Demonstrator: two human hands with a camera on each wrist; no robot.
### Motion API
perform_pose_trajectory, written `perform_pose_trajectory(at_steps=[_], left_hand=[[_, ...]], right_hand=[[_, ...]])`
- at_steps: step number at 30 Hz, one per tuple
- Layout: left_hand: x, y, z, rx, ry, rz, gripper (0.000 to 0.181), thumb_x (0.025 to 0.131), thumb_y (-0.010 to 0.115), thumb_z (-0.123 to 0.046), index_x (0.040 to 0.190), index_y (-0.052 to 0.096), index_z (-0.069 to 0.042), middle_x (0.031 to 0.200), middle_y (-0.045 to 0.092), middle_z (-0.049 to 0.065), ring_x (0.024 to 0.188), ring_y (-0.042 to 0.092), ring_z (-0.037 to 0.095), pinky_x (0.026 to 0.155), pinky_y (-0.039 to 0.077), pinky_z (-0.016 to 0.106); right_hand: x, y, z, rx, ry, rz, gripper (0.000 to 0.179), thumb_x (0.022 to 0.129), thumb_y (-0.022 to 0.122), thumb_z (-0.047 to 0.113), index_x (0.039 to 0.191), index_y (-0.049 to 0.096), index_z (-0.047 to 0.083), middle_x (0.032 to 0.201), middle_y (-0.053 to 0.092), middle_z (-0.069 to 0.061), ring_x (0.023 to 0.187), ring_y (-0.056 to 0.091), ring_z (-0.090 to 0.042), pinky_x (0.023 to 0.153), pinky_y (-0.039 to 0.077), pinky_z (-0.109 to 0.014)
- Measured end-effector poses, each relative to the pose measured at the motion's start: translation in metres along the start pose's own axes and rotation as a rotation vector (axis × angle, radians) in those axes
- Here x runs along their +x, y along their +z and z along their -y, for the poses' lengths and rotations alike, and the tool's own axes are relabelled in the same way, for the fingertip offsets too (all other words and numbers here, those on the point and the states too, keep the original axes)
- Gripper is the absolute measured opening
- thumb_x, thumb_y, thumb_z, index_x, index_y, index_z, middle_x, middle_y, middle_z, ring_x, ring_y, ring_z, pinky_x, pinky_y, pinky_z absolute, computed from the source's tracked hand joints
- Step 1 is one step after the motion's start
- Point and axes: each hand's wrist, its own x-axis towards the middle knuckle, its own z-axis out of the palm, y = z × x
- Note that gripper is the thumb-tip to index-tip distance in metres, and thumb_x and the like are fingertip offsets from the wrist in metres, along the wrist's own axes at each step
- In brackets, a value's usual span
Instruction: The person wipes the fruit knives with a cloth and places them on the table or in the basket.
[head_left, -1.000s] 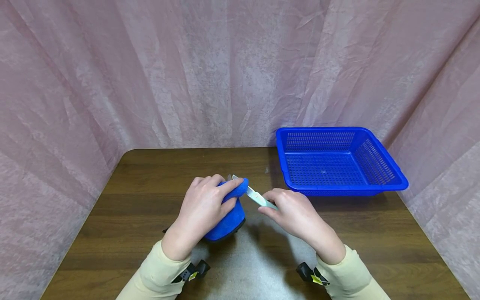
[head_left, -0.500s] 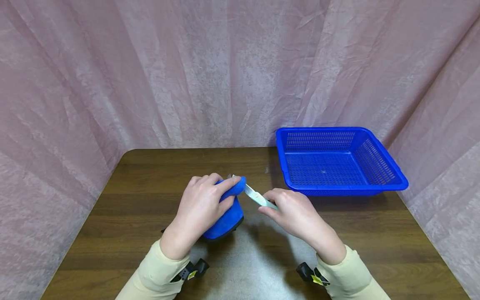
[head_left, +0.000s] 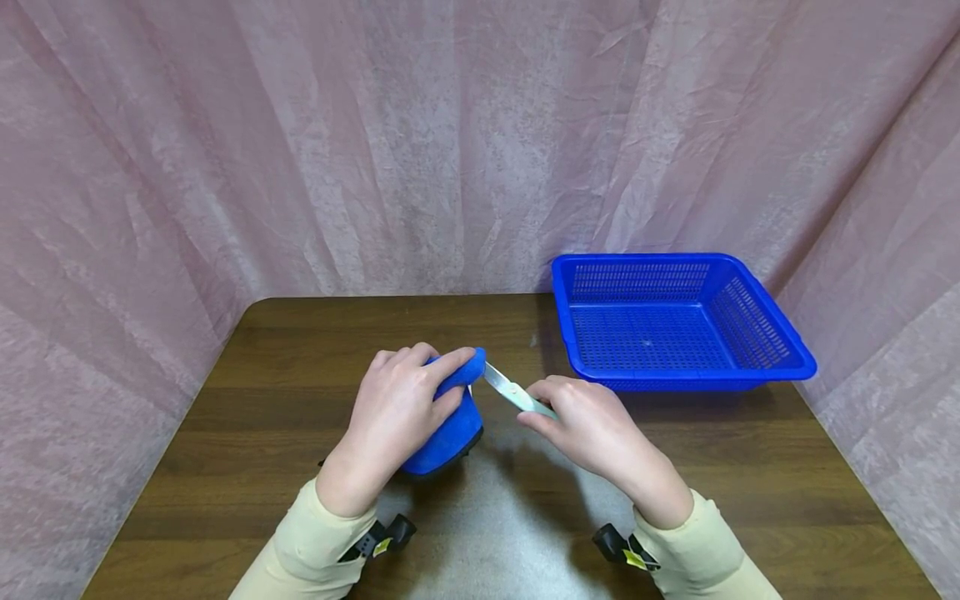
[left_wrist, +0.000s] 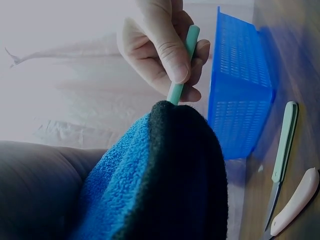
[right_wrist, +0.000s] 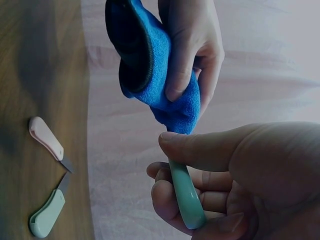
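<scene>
My left hand (head_left: 397,408) pinches a blue cloth (head_left: 446,437) with a dark edge, its thumb and fingers folded over the cloth's upper part. A folding knife (head_left: 517,394) with a mint-green handle is in my right hand (head_left: 588,421), thumb and fingers gripping the handle. Its blade runs up and left to the pinched cloth; whether the tip lies inside the fold cannot be seen. In the right wrist view, a second green knife (right_wrist: 49,214) and a pink-handled knife (right_wrist: 46,137) lie unfolded on the table. The head view hides both behind my left hand.
A blue perforated plastic basket (head_left: 682,375) stands at the back right of the brown wooden table (head_left: 247,400). Pink curtains (head_left: 450,150) hang behind the table and along its sides. A small camera is strapped at each wrist.
My left hand has slid the cloth a little to the left and away along the blade, and more of the blade shows beside the handle. The right hand has stayed in place.
</scene>
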Motion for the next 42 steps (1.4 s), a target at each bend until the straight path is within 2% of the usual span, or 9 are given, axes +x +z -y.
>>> perform_pose_trajectory(at_steps=[19,31,42], left_hand=[[0.0007,-0.0033,0.0047,0.0,-0.06,0.014,0.048,0.098,0.082,-0.03,0.145,0.075,-0.026,0.108,0.079,0.009,0.093,0.075,0.029,0.088,0.056,0.055],[-0.0012,-0.0048,0.002,-0.018,-0.053,-0.051,0.047,0.097,0.082,-0.026,0.143,0.076,-0.025,0.107,0.078,0.009,0.091,0.074,0.03,0.084,0.053,0.053],[-0.0004,-0.007,0.0027,-0.034,-0.063,-0.086,0.047,0.098,0.081,-0.026,0.144,0.076,-0.026,0.107,0.078,0.01,0.092,0.073,0.03,0.088,0.053,0.053]], right_hand=[[-0.0003,-0.0006,0.0001,-0.001,0.001,-0.001,0.013,0.097,0.087,0.027,0.099,0.08,0.017,0.08,0.061,0.012,0.07,0.054,-0.009,0.064,0.049,-0.035],[0.0001,-0.0008,0.0,0.006,0.009,0.003,0.012,0.097,0.087,0.025,0.099,0.079,0.016,0.078,0.059,0.012,0.068,0.052,-0.009,0.062,0.047,-0.034],[-0.0003,-0.0023,-0.0005,0.013,0.027,0.011,0.012,0.099,0.085,0.025,0.103,0.08,0.015,0.081,0.061,0.01,0.069,0.053,-0.01,0.062,0.047,-0.035]])
